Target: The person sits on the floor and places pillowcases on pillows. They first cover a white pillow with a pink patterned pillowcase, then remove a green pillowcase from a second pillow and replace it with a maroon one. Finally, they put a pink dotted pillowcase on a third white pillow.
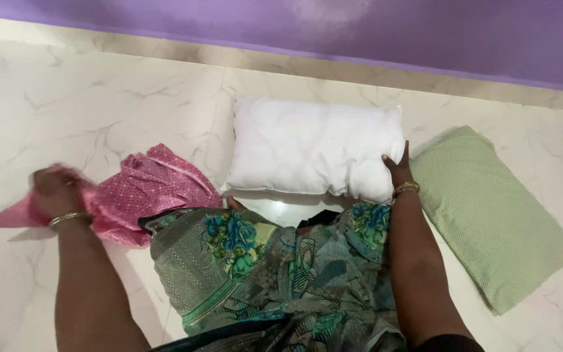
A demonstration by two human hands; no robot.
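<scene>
Your left hand (57, 189) clamps the pink cloth (144, 189) at nine o'clock; your right hand (399, 171) rests flat against the white pillow (314, 146), a green pillow (496, 215) at three o'clock.

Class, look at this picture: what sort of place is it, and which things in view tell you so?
Probably a room in a home: a marble-patterned tiled floor meets a purple wall, and a white pillow and a green pillow lie on the floor.
</scene>
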